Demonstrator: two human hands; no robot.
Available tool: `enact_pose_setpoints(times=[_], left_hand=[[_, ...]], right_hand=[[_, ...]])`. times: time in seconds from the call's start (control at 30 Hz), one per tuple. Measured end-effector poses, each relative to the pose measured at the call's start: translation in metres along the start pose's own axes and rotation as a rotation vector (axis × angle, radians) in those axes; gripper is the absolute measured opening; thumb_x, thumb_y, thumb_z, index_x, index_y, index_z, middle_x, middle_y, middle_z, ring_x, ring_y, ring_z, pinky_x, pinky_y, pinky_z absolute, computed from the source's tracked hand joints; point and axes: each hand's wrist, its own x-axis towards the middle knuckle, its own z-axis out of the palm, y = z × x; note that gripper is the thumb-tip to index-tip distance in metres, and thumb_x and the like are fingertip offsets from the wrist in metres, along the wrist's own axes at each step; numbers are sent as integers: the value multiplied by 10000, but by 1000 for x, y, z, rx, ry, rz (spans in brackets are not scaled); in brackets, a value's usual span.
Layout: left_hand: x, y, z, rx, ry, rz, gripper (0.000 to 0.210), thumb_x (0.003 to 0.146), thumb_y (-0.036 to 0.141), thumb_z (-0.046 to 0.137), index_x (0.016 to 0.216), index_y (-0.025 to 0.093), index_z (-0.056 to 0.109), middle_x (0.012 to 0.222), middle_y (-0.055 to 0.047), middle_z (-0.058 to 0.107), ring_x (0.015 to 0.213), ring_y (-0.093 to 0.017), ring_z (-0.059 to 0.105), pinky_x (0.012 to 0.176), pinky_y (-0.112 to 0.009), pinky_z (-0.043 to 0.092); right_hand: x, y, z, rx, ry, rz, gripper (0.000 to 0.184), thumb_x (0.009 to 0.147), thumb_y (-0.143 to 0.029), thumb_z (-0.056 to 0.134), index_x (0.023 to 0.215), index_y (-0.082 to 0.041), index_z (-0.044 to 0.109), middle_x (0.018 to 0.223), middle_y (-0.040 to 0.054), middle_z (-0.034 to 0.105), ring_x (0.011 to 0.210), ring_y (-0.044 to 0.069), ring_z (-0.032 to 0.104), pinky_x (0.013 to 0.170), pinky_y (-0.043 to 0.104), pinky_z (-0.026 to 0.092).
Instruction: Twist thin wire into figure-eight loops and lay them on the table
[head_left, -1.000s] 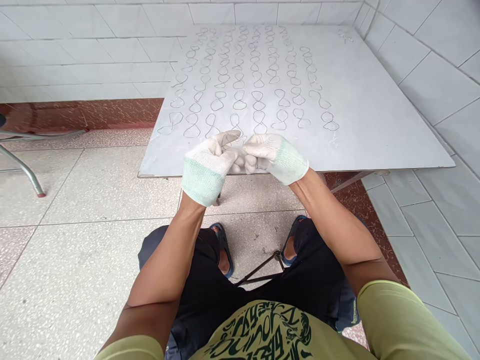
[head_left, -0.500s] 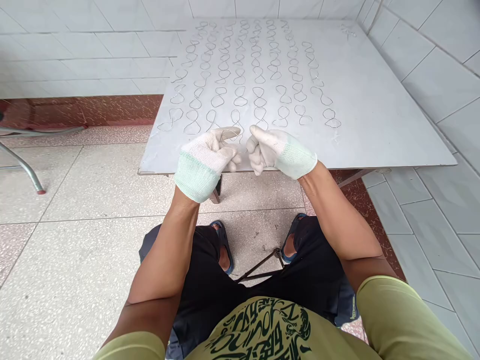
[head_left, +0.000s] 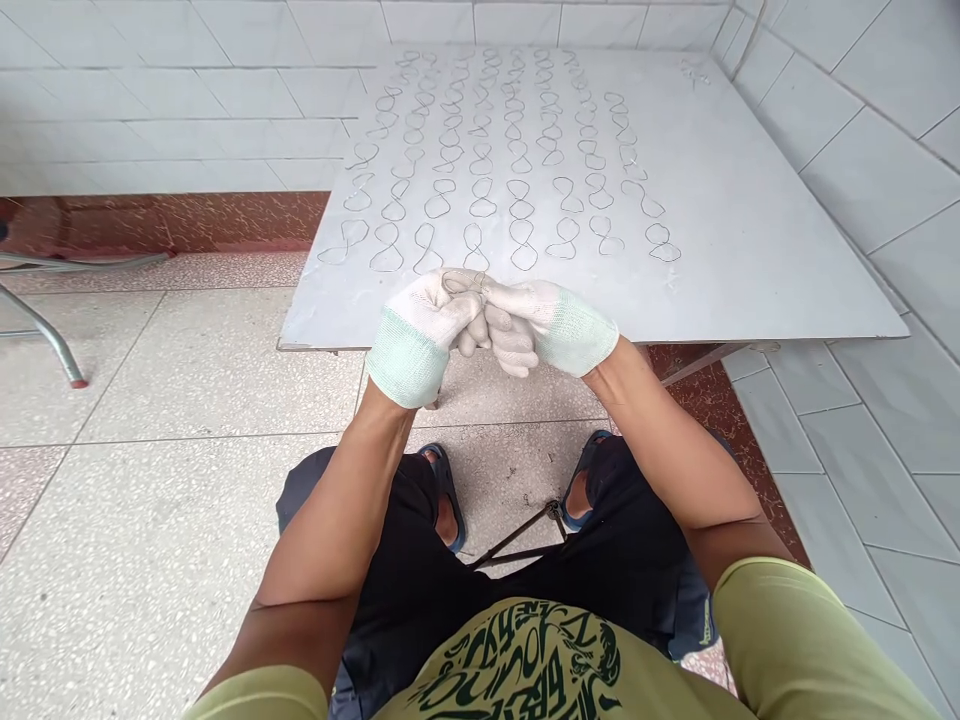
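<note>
Both my hands wear white knit gloves with pale green cuffs and meet above the front edge of a white board. My left hand (head_left: 431,315) is closed, pinching a thin wire (head_left: 466,274) bent in a small curve. The fingertips of my right hand (head_left: 521,318) press together at the wire's right end, touching the left fingers. Part of this wire is hidden by the gloves. Just beyond my hands lies a wire figure-eight (head_left: 523,246), one of several set out in rows on the board.
The white board (head_left: 780,270) reaches back to tiled walls. A small tangle of wire (head_left: 694,72) lies at its far right corner. Metal stool legs (head_left: 56,350) stand on the floor at left. Below, a dark metal bar (head_left: 517,540) runs between my feet.
My hands were slightly apart and have come together. My right hand has moved left onto the wire, and my left hand has shifted a little right.
</note>
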Motion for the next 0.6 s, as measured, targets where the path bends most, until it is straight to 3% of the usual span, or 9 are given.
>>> enact_pose_setpoints(times=[0.1,0.3,0.4,0.6], left_hand=[[2,2,-1,-86,-93,4,693,962,753,731,526,239,567,461,-34,526,476,-151,467,516,-323,404],[1,0,-1,-266,-103,-81,536,846,685,883,726,210,666,459,23,519,409,-121,419,440,-291,302],[0,-3,1,-358,-102,-75,473,852,601,901,742,189,696,439,32,502,411,-128,465,443,-274,347],[1,-3,3,-359,-134,-62,511,909,573,831,618,189,661,435,-12,530,429,-131,490,505,-285,441]], right_hand=[[0,2,0,1,-16,-3,656,1094,-746,641,679,-258,502,478,-90,374,402,114,378,429,267,451],[0,3,1,3,-29,22,548,1140,-626,637,780,-213,655,481,-78,451,358,108,377,360,249,397],[-2,4,7,30,-15,3,530,1139,-586,662,757,-219,627,468,-82,441,342,103,362,336,241,362],[-1,2,12,76,9,-38,572,1137,-618,657,732,-230,545,546,-46,591,336,73,332,333,226,315]])
